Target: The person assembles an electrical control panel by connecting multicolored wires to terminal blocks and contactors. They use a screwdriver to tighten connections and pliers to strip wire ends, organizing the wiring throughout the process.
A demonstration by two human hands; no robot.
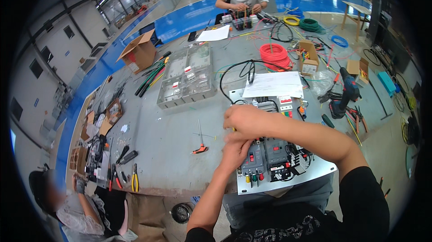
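My right hand (246, 121) is closed, its fingers curled at the upper left part of a white metal mounting plate (253, 187). Just below it my left hand (236, 153) is also closed, with its fingertips up against the right hand. What the fingers hold is hidden. A thick black cable (221, 77) loops down from the table and disappears behind my right hand. On the plate, beside my left hand, sit two grey circuit breakers (253, 160) with red switches. Yellow, green and red terminals (254, 178) stick out below the left one. A bundle of black wires (297, 161) lies at the right.
Printed sheets (274, 85) lie beyond the plate. A cordless drill (347, 92) and pliers (357, 118) are at the right, an orange-handled hex key (200, 149) at the left. Clear plastic enclosures (186, 77) and a red wire coil (274, 55) stand farther back. Two co-workers sit at the table.
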